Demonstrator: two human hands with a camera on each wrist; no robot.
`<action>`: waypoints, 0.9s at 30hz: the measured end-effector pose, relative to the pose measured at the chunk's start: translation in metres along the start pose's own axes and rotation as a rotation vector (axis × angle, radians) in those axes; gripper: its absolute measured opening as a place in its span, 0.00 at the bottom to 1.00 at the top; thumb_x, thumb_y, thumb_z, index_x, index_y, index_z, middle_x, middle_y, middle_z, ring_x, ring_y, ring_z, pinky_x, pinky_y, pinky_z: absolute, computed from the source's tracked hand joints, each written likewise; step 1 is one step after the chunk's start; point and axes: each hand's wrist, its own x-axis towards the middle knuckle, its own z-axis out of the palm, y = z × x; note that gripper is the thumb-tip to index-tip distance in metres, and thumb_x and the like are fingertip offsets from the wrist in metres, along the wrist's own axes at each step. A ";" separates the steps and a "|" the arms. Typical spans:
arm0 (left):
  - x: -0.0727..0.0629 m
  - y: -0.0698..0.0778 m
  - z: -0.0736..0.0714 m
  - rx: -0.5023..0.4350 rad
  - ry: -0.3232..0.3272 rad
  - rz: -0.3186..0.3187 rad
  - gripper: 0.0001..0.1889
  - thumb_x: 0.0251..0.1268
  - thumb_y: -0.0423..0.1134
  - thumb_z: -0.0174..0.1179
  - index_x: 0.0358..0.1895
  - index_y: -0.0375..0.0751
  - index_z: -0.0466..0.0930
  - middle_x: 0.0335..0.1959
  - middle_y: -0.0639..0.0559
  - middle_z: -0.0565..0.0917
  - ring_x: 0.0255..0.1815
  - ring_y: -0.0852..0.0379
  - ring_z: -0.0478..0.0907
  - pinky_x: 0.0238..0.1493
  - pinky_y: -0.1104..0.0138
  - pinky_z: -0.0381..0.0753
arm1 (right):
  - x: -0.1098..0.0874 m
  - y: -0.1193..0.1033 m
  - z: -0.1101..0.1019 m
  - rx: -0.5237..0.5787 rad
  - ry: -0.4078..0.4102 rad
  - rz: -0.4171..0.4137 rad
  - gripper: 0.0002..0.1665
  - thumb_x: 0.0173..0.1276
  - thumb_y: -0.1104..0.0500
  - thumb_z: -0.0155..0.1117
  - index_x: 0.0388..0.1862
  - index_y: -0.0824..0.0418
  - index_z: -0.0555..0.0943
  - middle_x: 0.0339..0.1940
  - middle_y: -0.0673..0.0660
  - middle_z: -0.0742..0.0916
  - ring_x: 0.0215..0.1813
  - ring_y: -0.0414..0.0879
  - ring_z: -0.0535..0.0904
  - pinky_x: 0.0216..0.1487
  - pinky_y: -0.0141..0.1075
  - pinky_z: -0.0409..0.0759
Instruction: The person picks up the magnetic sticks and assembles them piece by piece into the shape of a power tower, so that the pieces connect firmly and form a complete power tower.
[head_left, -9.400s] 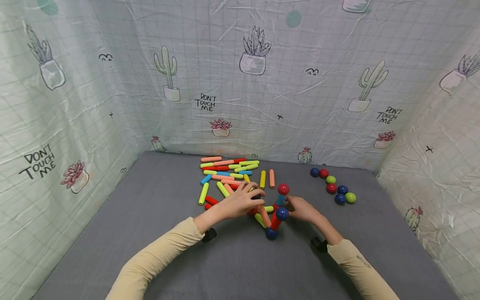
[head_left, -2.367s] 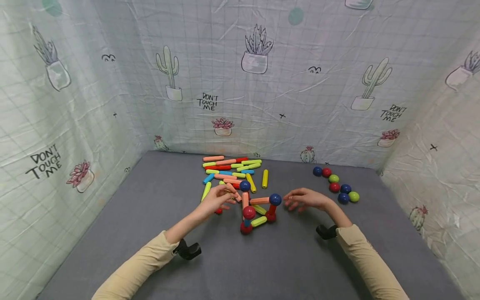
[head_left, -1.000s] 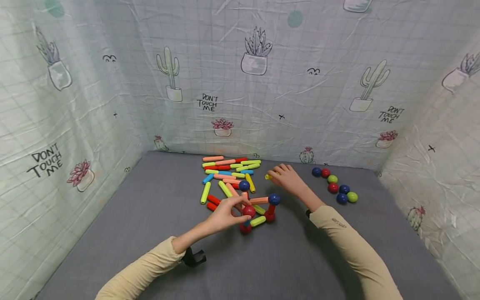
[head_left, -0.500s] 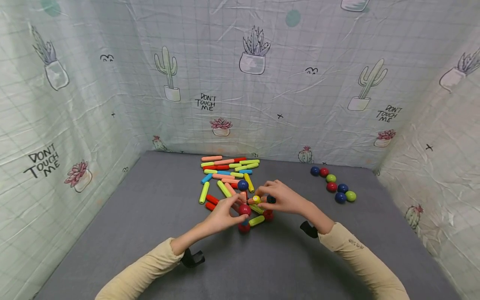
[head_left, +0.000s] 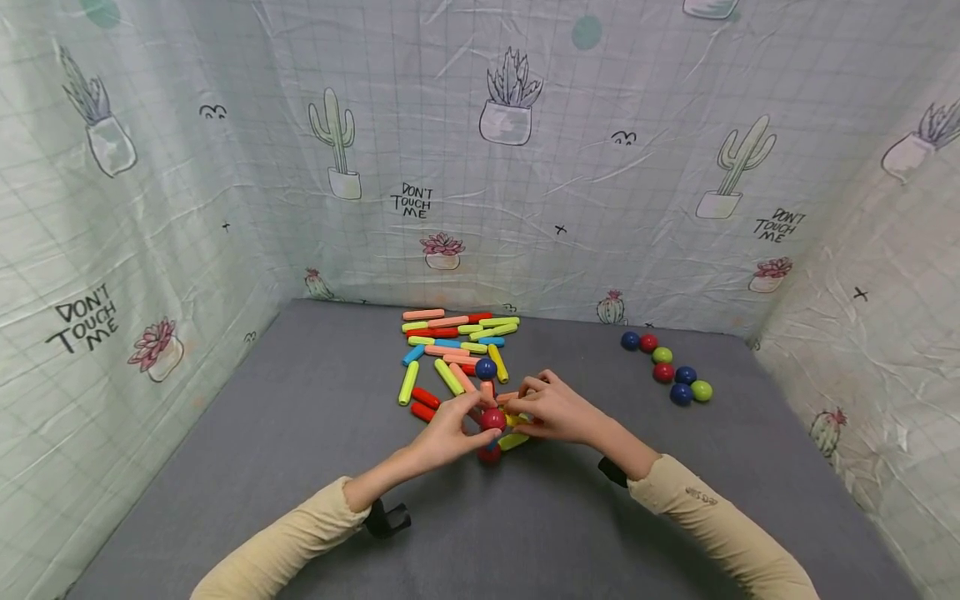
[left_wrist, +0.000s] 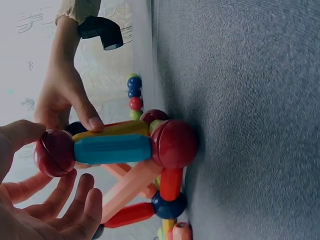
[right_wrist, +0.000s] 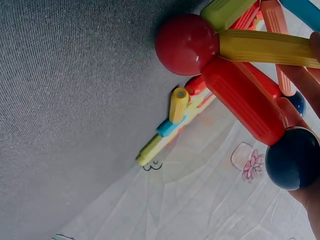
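Between the two hands stands a frame of rods and balls. My left hand [head_left: 447, 427] holds its upper red ball [left_wrist: 54, 152] between thumb and fingers. That ball tops a blue rod [left_wrist: 112, 149], which rises from a lower red ball [left_wrist: 175, 144]. My right hand [head_left: 558, 408] pinches a yellow rod [right_wrist: 265, 47]. The rod's lower end meets another red base ball [right_wrist: 185, 45], beside a red rod [right_wrist: 245, 100] capped by a dark blue ball [right_wrist: 292, 157]. In the head view the right hand covers that blue ball. At the frame's back, a blue ball [head_left: 486, 368] sits on a peach rod.
Loose rods in several colours, among them a yellow-green rod [head_left: 408, 383] and a red rod [head_left: 424, 412], lie behind and left of the frame. Several loose balls, including a green ball [head_left: 701, 391], rest at the right. A patterned curtain [head_left: 570, 167] borders the grey table [head_left: 480, 533].
The right hand took the yellow rod from the table's back and brought it down to the frame, tilting it lower. The left hand, earlier beside the frame, took hold of the upper red ball.
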 end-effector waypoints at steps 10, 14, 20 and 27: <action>-0.004 -0.008 0.004 -0.032 -0.008 -0.099 0.24 0.51 0.41 0.64 0.51 0.36 0.69 0.42 0.44 0.78 0.33 0.53 0.78 0.30 0.68 0.78 | -0.015 0.010 0.001 0.265 0.275 0.102 0.25 0.52 0.51 0.67 0.51 0.52 0.76 0.55 0.51 0.78 0.55 0.45 0.69 0.51 0.45 0.66; -0.010 -0.015 0.004 -0.214 -0.111 -0.391 0.24 0.55 0.40 0.61 0.51 0.33 0.64 0.40 0.40 0.80 0.30 0.51 0.80 0.28 0.66 0.79 | -0.031 0.024 0.004 0.720 0.366 0.353 0.22 0.66 0.56 0.52 0.58 0.59 0.69 0.60 0.62 0.72 0.56 0.48 0.70 0.50 0.48 0.72; -0.016 -0.022 0.008 -0.628 -0.267 -0.729 0.21 0.66 0.39 0.45 0.56 0.30 0.58 0.44 0.33 0.78 0.33 0.51 0.82 0.32 0.58 0.81 | -0.047 0.037 0.023 1.367 0.089 0.710 0.36 0.73 0.43 0.19 0.67 0.67 0.54 0.63 0.74 0.65 0.56 0.60 0.72 0.52 0.54 0.72; -0.007 -0.027 0.013 -0.745 -0.244 -0.802 0.20 0.66 0.37 0.41 0.54 0.24 0.66 0.38 0.34 0.80 0.33 0.54 0.82 0.36 0.54 0.80 | -0.058 0.035 0.035 1.463 -0.125 0.759 0.45 0.68 0.35 0.17 0.69 0.70 0.43 0.60 0.75 0.68 0.55 0.53 0.72 0.52 0.49 0.74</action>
